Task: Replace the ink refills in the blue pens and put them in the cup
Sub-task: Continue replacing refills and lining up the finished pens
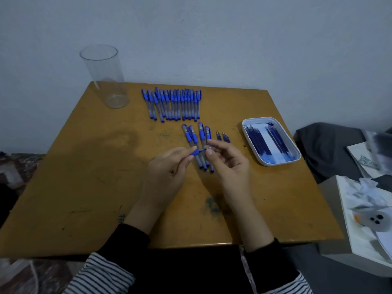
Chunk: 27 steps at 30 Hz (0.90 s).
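Note:
My left hand [167, 166] pinches a blue pen front piece [196, 152] above the table's middle. A thin refill tip [207, 148] sticks out of it toward my right hand [228, 164], whose thumb and forefinger pinch that tip. Under my hands lie several capped blue pens [198, 143]. A long row of blue pens [172, 103] lies at the far edge. The clear cup [105, 77] stands upright and empty at the far left corner. A white tray [293, 145] with blue refills [268, 143] sits to the right.
A few small blue pen parts [222, 136] lie between the pens and the tray. The wooden table [84, 177] has a wall behind it. A grey cloth [326, 149] and a box with crumpled paper [367, 200] sit off its right side.

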Tool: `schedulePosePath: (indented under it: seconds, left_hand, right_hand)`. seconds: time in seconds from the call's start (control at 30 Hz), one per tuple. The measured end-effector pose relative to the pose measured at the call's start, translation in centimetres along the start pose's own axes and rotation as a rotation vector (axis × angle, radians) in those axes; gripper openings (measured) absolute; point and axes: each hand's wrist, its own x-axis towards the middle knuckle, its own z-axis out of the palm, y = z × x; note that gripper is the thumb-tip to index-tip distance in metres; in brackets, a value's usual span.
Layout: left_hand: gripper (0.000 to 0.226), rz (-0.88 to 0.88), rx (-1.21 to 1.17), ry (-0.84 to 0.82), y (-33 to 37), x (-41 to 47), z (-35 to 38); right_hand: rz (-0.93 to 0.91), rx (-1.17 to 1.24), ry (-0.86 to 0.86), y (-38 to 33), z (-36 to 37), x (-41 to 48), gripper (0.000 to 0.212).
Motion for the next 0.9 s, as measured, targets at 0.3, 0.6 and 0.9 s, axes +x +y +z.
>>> schedulePosePath:
  seconds: [0.3, 0.6, 0.9]
  left_hand:
    - [0.020, -0.034, 0.076, 0.030, -2.1, -0.8, -3.7]
    - [0.020, -0.071, 0.147, 0.000, -2.5, -1.7, -6.1]
    - [0.022, -0.084, 0.156, -0.001, -2.3, -2.3, -6.3]
  right_hand:
    - [0.172, -0.079, -0.049, 1.5, 2.6, -0.8, 0.026]
    - [0.109, -0.412, -0.176, 3.5, 4.9, -1.4, 0.023]
    - [0.053, -0.544, -0.182, 3.7, 5.1, -1.3, 0.021]
